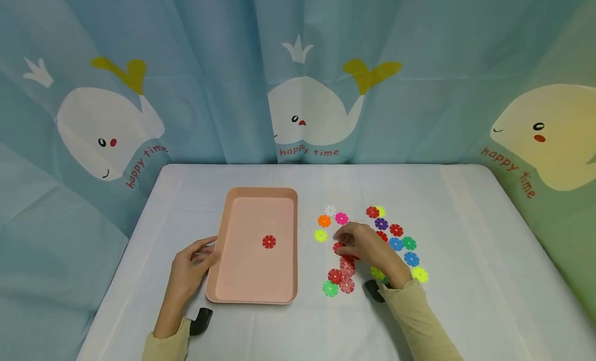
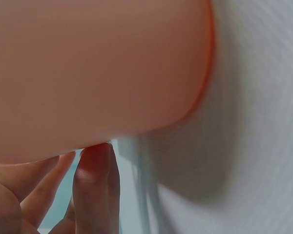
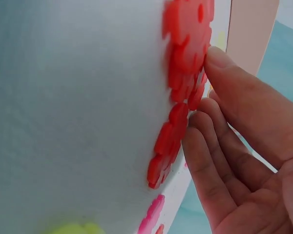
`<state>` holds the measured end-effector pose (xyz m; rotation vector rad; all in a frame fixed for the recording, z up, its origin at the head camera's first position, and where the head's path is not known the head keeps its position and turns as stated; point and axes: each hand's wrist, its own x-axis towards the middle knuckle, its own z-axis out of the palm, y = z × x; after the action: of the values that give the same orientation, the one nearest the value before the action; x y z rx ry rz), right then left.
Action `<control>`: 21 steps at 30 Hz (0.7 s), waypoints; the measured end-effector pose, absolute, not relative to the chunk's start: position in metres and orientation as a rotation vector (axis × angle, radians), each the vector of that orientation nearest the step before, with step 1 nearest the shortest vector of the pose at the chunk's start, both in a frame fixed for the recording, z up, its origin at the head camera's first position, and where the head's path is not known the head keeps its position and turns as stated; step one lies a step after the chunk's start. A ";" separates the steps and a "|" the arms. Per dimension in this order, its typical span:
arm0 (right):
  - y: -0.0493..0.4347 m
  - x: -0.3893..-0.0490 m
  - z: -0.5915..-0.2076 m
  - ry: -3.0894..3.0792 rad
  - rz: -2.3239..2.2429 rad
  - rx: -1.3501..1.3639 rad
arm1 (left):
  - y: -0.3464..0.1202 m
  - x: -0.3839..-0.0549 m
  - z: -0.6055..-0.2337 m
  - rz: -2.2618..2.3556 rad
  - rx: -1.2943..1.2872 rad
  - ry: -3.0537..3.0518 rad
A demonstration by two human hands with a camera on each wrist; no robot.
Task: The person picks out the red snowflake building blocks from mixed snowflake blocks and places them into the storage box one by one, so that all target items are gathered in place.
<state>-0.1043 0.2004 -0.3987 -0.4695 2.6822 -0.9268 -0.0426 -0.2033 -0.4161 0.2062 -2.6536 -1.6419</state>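
The right hand (image 1: 360,242) has thumb and fingers parted beside red discs (image 3: 190,41), thumb tip at their edge; whether it pinches one I cannot tell. The left hand's (image 1: 187,270) loosely bent fingers touch the left side of the one tray (image 1: 251,286), which holds one red disc (image 1: 268,241). Right of it lie one white (image 1: 329,210), one orange (image 1: 324,221), one pink (image 1: 342,218), one purple (image 1: 381,224), two blue (image 1: 412,259), four yellow (image 1: 321,235) and at least two green (image 1: 409,242); the overlapping reds defy counting.
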 end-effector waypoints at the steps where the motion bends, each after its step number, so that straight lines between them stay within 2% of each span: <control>1: 0.200 -0.104 -0.399 2.680 -0.927 -0.474 | -0.203 -0.043 -0.416 -1.645 0.207 -2.654; 21: 0.196 -0.104 -0.401 2.654 -0.925 -0.472 | -0.205 -0.043 -0.417 -1.653 0.194 -2.646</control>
<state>-0.1045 0.1956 -0.4008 -0.4720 2.6541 -0.9250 -0.0427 -0.2046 -0.4170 0.1941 -2.6459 -1.6529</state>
